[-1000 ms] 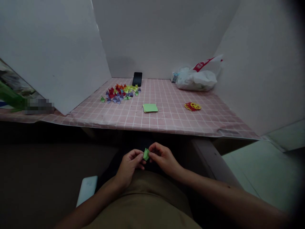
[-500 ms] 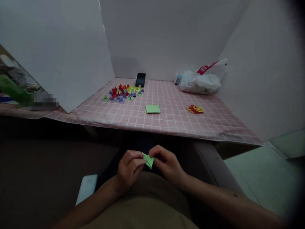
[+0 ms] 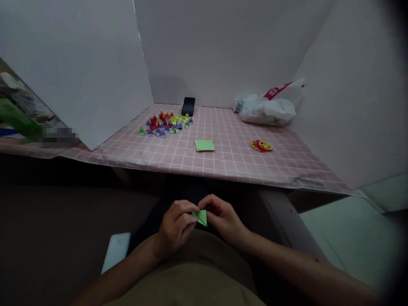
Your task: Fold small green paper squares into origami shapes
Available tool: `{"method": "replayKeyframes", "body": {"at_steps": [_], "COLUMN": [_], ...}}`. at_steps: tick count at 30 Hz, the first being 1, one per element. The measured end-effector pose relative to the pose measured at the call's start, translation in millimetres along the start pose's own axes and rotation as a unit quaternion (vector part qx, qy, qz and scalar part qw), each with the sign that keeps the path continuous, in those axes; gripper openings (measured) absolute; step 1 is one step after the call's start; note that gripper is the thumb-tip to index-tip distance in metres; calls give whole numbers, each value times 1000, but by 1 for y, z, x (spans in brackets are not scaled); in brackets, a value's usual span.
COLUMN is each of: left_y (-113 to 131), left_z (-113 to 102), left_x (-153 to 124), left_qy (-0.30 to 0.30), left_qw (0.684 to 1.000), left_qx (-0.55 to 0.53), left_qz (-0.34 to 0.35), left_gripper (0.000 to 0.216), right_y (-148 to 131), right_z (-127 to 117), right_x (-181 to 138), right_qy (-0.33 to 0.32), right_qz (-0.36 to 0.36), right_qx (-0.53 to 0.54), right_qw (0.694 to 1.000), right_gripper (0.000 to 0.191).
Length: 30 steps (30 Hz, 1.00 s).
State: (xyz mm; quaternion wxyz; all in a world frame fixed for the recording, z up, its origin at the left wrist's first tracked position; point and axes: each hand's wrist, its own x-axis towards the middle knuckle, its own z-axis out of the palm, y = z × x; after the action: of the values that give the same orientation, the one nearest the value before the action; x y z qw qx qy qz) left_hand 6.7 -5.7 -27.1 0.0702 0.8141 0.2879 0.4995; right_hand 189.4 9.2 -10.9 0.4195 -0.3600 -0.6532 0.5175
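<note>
Above my lap, in front of the table edge, I hold a small folded piece of green paper (image 3: 202,217). The fingers of my left hand (image 3: 177,224) pinch its left side. My right hand (image 3: 225,219) grips its upper right, thumb and forefinger closed on it. Part of the paper is hidden behind my fingertips. On the table ahead lies a stack of square paper sheets (image 3: 205,145), light green on top. Farther left stands a cluster of small folded paper pieces (image 3: 166,124) in red, orange, yellow, purple and green.
The pink checked table (image 3: 223,163) has white panels around it. At its back are a black phone (image 3: 188,106) and a white plastic bag (image 3: 268,111). Red and yellow cut-out shapes (image 3: 262,146) lie to the right. A white device (image 3: 116,251) rests beside my left thigh.
The green paper has turned slightly and shifted a little to the right. The fingertips of my left hand have moved right, closer to those of my right hand.
</note>
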Motion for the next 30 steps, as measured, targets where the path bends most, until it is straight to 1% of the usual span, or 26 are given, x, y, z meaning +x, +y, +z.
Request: {"method": "replayKeyframes", "body": {"at_steps": [3,8,12,15,19,22,25,27,30], "left_y": [0,0,-1,-2,-2,-2,-1,-1,-1], "left_z": [0,1,2,3,3,3,4,4,6], "left_x": [0,1,-1,-1,-2,-2,-1,0,0], "left_qy": [-1,-5,-7,-8,-4,-5,-30,-43,-31], "left_qw": [1000,999,999,999,998,994,982,968,938], "left_qx": [-9,-27,-36,-35,-41,-67,-106,-137,-186], "left_qz": [-18,-16,-19,-20,-37,-86,-153,-205,-290], "left_gripper": [20,22,22,22,22,23,16,8,7], "right_y": [2,5,5,3,1,1,1,2,2], "right_z": [0,-2,-2,-2,-2,-2,-2,-2,-1], "right_x": [0,-1,0,1,2,3,5,6,7], "right_qy": [-2,-4,-3,-5,-3,0,-1,-9,-26], "right_qz": [-12,-49,-64,-59,-31,10,46,65,94], "right_qx": [2,-55,-48,-40,-20,10,40,66,100], "right_qw": [1000,997,997,997,999,1000,998,996,990], "right_gripper": [10,9,10,10,7,5,4,6,8]}}
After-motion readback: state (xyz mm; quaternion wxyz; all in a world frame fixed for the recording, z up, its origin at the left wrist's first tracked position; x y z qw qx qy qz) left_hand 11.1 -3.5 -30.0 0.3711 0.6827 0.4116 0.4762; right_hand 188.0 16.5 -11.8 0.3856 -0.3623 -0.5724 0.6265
